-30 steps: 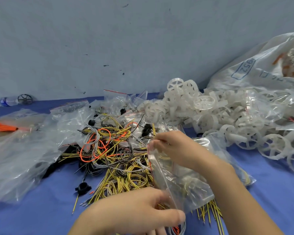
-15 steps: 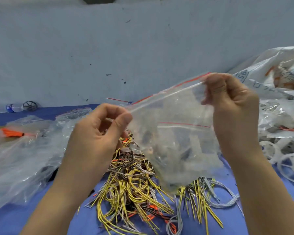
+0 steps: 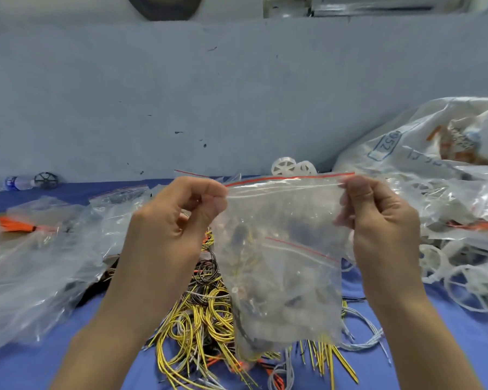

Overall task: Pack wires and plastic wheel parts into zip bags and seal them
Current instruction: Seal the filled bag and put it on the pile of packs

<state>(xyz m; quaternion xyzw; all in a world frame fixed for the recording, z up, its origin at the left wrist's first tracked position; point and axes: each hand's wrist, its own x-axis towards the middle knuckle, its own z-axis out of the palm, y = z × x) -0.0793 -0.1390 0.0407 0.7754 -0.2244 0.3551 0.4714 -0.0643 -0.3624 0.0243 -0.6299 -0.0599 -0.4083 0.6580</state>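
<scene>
Probably a small assembly workshop: blue worktable (image 3: 448,347), heaped wires (image 3: 209,313), plastic wheels (image 3: 462,282).

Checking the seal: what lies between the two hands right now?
In the head view, the top edge of the zip bag, with its red strip, stretches between the left hand and the right hand; each pinches one upper corner.

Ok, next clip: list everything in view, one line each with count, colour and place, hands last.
zip bag: one, clear with red strip, held up at centre
wires: a heap, mostly yellow, some grey, black, orange, on the table under the bag
plastic wheels: many, white, right side
loose bags: several, clear, left side
large sack: one, white, printed, far right
table: blue cover
left hand: pinches bag's top left corner
right hand: pinches bag's top right corner
</scene>
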